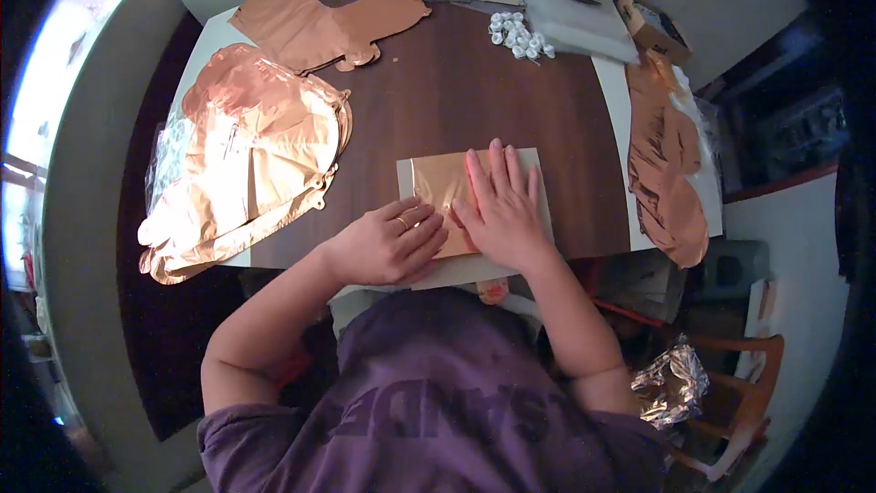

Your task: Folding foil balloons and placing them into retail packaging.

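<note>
A folded copper-coloured foil balloon (436,184) lies on a pale grey card (405,181) at the near edge of the table. My right hand (507,219) rests flat on the foil's right part, fingers outstretched and spread. At the foil's lower left, my left hand (388,239), with a ring on one finger, is closed. Its fingers are bent together and their tips meet the foil. The left thumb is hidden beneath the fingers, so its grip on the edge is only partly visible.
Flat copper foil balloons lie in a shiny pile (251,151) at left, with more foil (333,26) behind it and another stack (664,160) at right. White ribbon rolls (518,35) sit far back beside a clear plastic pack (579,14). A wooden chair (762,383) stands at lower right.
</note>
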